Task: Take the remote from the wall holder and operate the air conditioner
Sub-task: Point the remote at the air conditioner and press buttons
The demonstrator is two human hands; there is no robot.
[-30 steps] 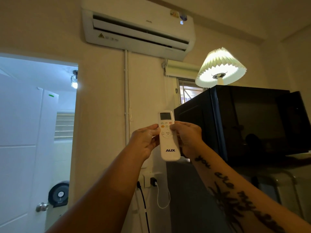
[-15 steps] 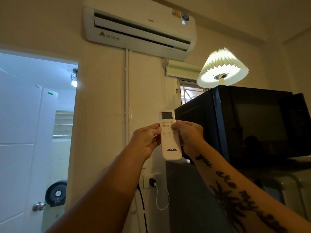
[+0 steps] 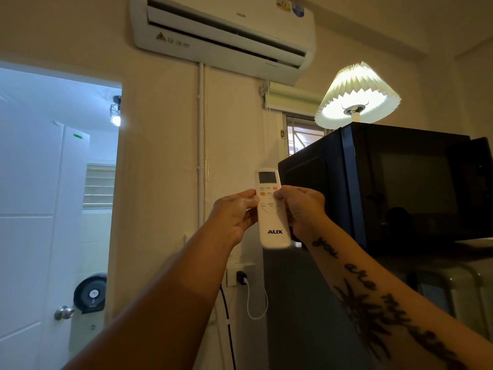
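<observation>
Remote [image 3: 272,209] is out of its holder and held upright in front of the wall, below the air conditioner [image 3: 224,33], screen end up and pointing toward the unit. Left hand [image 3: 234,214] pinches the remote's left edge, thumb on the button face near the orange key; right hand [image 3: 301,209] pinches the right edge, thumb tip over the upper button row. Step in hand, by judgement: operating stage, a thumb choosing or pressing a key. The louvre on the unit looks partly open; whether it runs cannot be told. Next move likely calls for one firm thumb press while the other hand steadies the body, keeping the top end aimed upward at the unit. Clearances: black microwave [image 3: 386,182] stands just right of the right hand, its near corner close behind the knuckles; lit lamp [image 3: 357,97] sits on top of it. Open room lies left toward the doorway [image 3: 58,182] and upward along the bare wall; a wall socket [image 3: 240,276] with cables hangs below.
</observation>
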